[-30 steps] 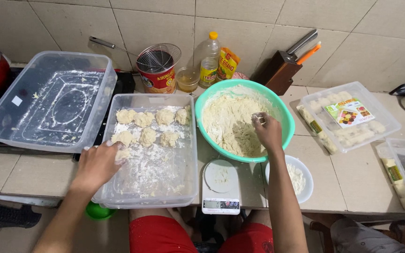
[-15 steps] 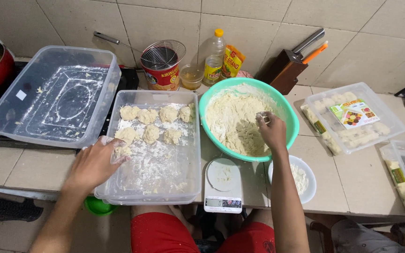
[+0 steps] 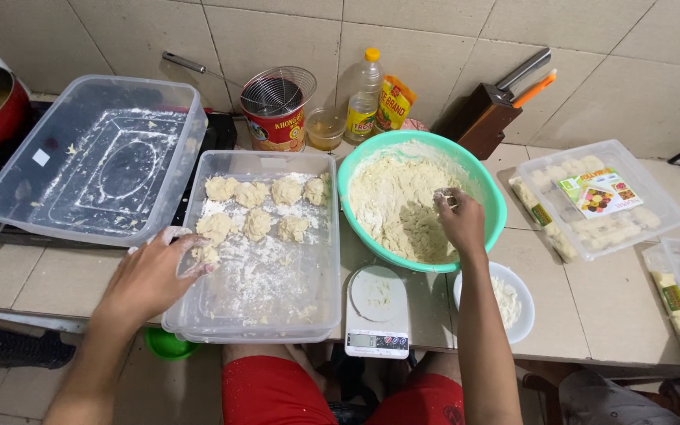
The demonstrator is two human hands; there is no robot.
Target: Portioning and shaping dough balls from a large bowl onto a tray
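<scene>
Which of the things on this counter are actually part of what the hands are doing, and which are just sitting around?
In use:
left hand placing a dough piece in the floured tray
right hand in the dough of the green bowl
scale

Lying about:
empty clear tub
oil bottle
knife block
red tin

Against the tiled wall, a red labelled tin, a yellow-capped bottle and an orange-yellow pouch; at right, a colourful label on a clear box; below, a scale's small screen
</scene>
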